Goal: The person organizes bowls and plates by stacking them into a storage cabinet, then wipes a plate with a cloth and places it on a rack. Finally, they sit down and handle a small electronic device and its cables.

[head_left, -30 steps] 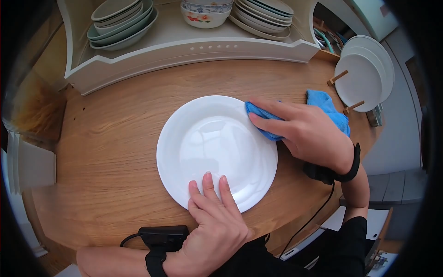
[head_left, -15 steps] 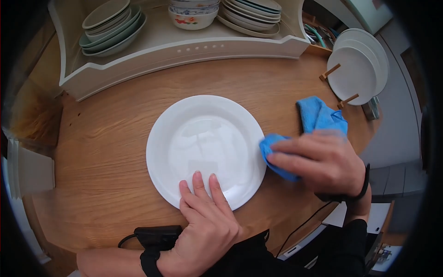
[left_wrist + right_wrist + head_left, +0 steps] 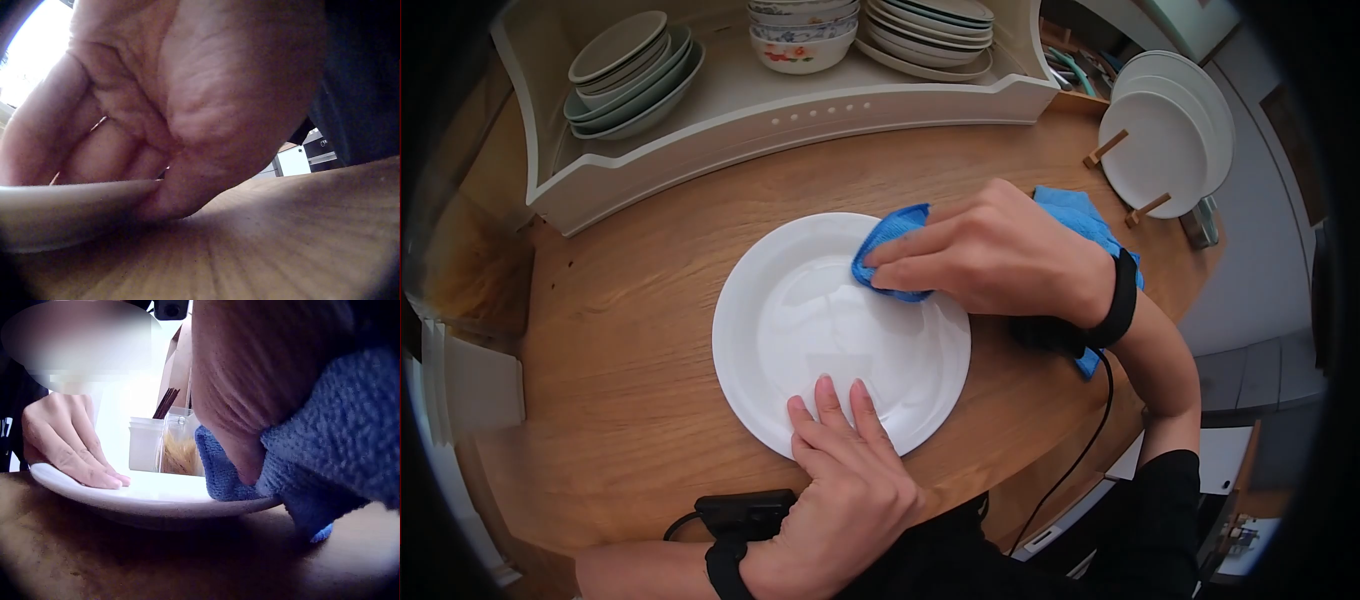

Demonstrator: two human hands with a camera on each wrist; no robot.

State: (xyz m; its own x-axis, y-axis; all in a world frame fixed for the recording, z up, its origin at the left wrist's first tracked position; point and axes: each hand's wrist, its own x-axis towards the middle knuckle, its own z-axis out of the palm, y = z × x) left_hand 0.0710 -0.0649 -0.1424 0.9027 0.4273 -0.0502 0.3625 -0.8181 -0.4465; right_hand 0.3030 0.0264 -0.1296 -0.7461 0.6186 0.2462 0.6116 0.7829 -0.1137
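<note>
A round white plate (image 3: 770, 300) lies on the wooden table. At its near rim is my left hand (image 3: 840, 500), with fingers spread on the upper face; in the left wrist view the thumb sits against the outside of the rim. My right hand (image 3: 1010, 255) grips a bunched blue cloth (image 3: 890, 250) and presses it onto the plate's upper right part. More blue cloth shows beyond the right wrist, and in the right wrist view the cloth (image 3: 337, 437) runs back beneath the palm. The right thumb is hidden in the head view.
A cream shelf (image 3: 800, 125) at the back bears stacked dishes (image 3: 625, 90), patterned bowls (image 3: 803, 50) and plates (image 3: 925, 40). White plates (image 3: 1155, 150) stand in a wooden rack at the right. Pale bins (image 3: 480, 380) line the left side. A black cable (image 3: 1090, 430) hangs from my right wrist.
My right hand went down along the plate's right rim with the cloth, then came up and left onto the plate's upper part. The left hand stays at the near rim.
</note>
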